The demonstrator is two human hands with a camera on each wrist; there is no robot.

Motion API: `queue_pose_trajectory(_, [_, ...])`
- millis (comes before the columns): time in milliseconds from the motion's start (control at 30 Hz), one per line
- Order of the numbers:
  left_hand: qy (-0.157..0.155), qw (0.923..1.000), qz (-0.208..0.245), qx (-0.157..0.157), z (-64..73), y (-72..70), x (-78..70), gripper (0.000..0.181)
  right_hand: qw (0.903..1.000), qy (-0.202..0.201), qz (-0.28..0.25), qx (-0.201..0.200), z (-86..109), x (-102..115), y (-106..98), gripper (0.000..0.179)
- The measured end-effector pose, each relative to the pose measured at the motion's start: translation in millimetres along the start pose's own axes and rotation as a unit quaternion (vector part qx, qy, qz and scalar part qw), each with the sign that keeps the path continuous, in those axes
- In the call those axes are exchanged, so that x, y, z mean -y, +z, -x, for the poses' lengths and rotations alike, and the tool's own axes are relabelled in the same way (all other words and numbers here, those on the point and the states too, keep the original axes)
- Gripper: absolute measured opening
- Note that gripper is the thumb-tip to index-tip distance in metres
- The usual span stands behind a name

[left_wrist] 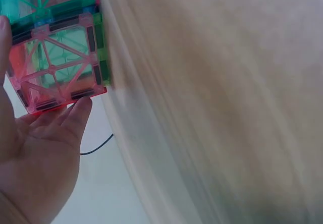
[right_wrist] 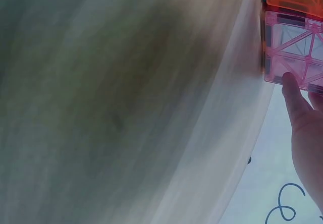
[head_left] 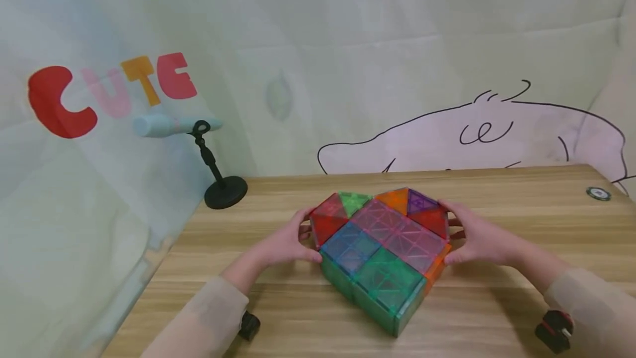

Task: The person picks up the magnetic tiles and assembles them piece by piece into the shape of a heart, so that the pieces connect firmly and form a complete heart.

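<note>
A heart-shaped box of translucent magnetic tiles (head_left: 385,272) sits on the table, its point toward me. Green and blue squares form the near part, pink squares the middle, and red, green, orange and purple triangles the two far lobes. My left hand (head_left: 293,239) holds its left side, thumb near the green wall and fingers bent at the red lobe. On the opposite side my right hand (head_left: 479,236) holds the right lobe, thumb by the orange wall. The left wrist view shows fingertips at a pink side tile (left_wrist: 55,70); in the right wrist view a fingertip touches another pink side tile (right_wrist: 292,52).
The wooden table (head_left: 278,314) bears a black stand (head_left: 226,192) at the back left, holding a pale blue cylindrical object (head_left: 164,125). A round chip-like disc (head_left: 598,194) lies near the far right corner. A printed cloth backdrop (head_left: 238,32) hangs behind.
</note>
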State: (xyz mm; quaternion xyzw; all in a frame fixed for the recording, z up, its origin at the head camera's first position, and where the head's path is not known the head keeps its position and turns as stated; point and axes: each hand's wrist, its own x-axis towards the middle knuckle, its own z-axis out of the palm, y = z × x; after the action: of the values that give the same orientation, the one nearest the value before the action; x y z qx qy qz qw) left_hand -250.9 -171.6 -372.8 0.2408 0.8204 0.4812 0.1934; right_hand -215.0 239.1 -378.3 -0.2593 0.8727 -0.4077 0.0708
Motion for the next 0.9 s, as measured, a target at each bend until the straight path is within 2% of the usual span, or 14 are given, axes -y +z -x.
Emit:
queue_pose_trajectory(100, [0.003,1.0000,-0.003,0.000,-2.4,-1.7,-1.2,0.101,0.9996,-0.011,0.021,-0.012,1.0,-1,1,0.111])
queue_pose_trajectory(233, [-0.001,1.0000,-0.006,0.007,-3.9,-4.4,-2.0,0.100,0.9993,-0.025,0.017,-0.021,1.7,-1,3,0.109])
queue_pose_trajectory(367, [-0.007,0.9996,0.007,0.026,-5.8,-7.2,-3.3,0.099,0.9993,-0.023,0.006,-0.028,3.7,0,5,0.108])
queue_pose_trajectory(600, [-0.024,0.9991,-0.003,0.036,-4.4,-10.8,-2.7,0.098,0.9994,-0.014,0.016,-0.027,2.1,2,7,0.109])
queue_pose_trajectory(900, [-0.009,0.9992,-0.012,0.038,-4.6,-5.5,-6.1,0.100,0.9995,-0.013,0.022,-0.020,7.2,0,6,0.112])
